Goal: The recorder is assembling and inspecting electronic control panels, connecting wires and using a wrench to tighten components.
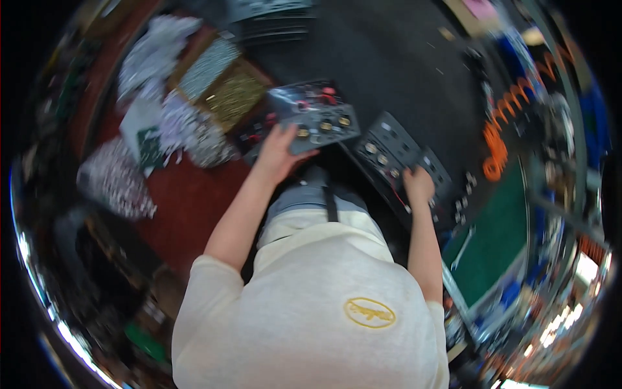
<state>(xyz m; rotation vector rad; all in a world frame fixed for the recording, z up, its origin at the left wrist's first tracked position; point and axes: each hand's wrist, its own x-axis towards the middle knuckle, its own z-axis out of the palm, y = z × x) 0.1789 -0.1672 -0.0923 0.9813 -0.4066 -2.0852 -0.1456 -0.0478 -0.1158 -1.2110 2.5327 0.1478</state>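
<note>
While a grey control panel studded with brass knobs lies tilted on the dark surface, the left hand grips its near edge, fingers closed on it. The panel's long axis runs left to right, directly ahead of that hand. The right hand rests on a second, black panel angled away to the right; whether its fingers clamp or merely press cannot be told. Left of the panels sit trays of silvery and gold-coloured small parts and clear bags of hardware on a red mat. An orange coiled cable hangs at right.
</note>
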